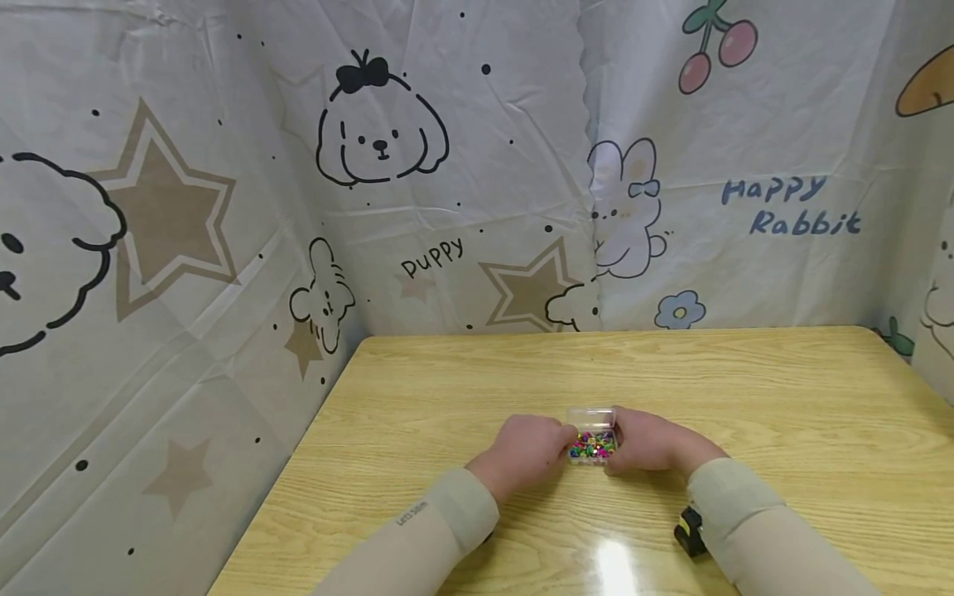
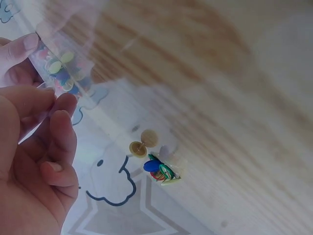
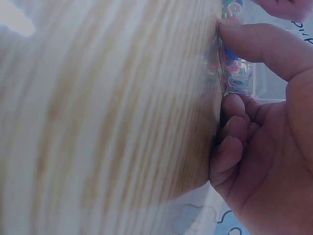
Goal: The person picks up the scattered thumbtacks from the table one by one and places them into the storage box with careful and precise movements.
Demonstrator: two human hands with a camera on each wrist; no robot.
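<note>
A small clear plastic box (image 1: 594, 448) of brightly coloured thumbtacks stands on the table, its transparent lid (image 1: 592, 418) raised at the back. My right hand (image 1: 650, 439) grips the box's right end, thumb along the near side. My left hand (image 1: 527, 448) is at the left end, fingers curled, thumb and fingertips together right at the box's edge; I cannot tell what they pinch. In the left wrist view, loose thumbtacks (image 2: 160, 169), blue, green and red, lie on the table beside a gold one (image 2: 138, 149). The left hand and arm hide these in the head view.
The wooden table (image 1: 462, 372) reaches back to a printed cloth (image 1: 477, 207) hanging behind it and at both sides. A black item with a yellow patch (image 1: 691, 531) shows beside the right sleeve. Light glares off the table's front.
</note>
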